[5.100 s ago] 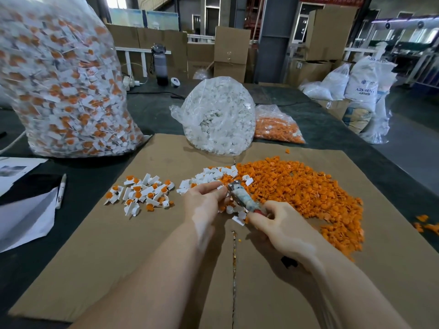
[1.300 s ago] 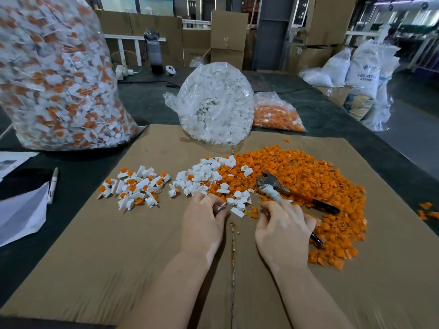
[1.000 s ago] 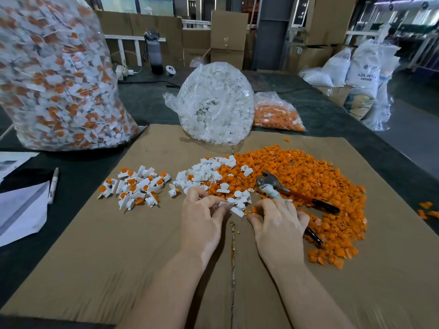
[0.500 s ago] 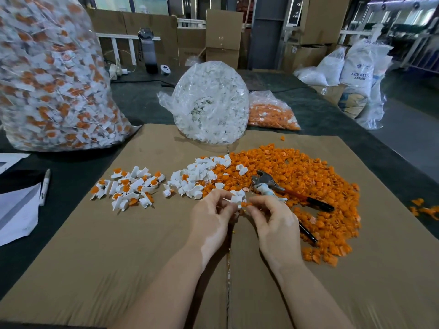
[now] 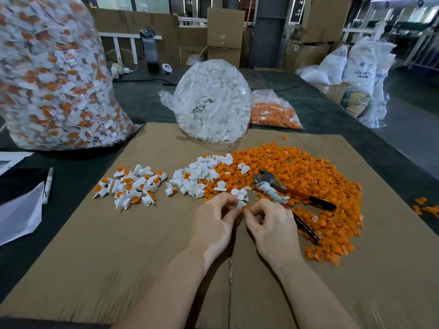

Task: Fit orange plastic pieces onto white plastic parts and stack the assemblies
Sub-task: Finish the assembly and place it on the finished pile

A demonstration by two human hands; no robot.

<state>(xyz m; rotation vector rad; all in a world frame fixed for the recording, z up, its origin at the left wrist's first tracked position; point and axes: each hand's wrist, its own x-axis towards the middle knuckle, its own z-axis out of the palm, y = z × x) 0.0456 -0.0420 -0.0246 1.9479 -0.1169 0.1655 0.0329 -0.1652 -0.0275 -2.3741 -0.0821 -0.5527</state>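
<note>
The left hand point(image 5: 215, 224) pinches a white part point(image 5: 240, 203) against an orange piece point(image 5: 245, 208) pinched by the right hand point(image 5: 270, 225). Pliers point(image 5: 273, 189) lie just right of them; assemblies point(image 5: 133, 185) lie well left.

Soft, even indoor light, faint shadows, wide-angle bending and slight blur toward the edges.

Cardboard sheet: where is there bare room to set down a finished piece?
Bare cardboard lies left of the left hand and nearer the camera than the assembled pile. More lies right of the right hand, below the orange pile. Crowded: the band across the middle, where the white parts and pliers also lie.
</note>
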